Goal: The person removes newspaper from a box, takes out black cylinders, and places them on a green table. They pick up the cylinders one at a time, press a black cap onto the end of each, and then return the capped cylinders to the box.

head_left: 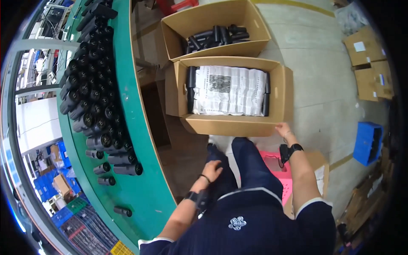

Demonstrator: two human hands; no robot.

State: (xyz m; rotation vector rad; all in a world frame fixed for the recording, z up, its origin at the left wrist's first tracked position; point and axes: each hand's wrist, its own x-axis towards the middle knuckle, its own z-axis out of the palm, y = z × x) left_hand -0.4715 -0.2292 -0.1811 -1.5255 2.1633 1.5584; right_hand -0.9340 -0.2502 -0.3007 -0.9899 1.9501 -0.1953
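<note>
In front of my legs stands an open cardboard box, with a printed newspaper sheet spread over its contents. Black cylinders show at both sides of the sheet. My right hand is at the box's near right corner, its fingers closed on the edge of the cardboard. Over my thigh, my left hand hangs with its fingers loosely apart and holds nothing. What the paper covers cannot be seen.
Behind it, a second cardboard box holds several loose black cylinders. To the left runs a green workbench with many black cylinders piled on it. A pink plastic stool is beside my right leg; a blue bin stands farther right.
</note>
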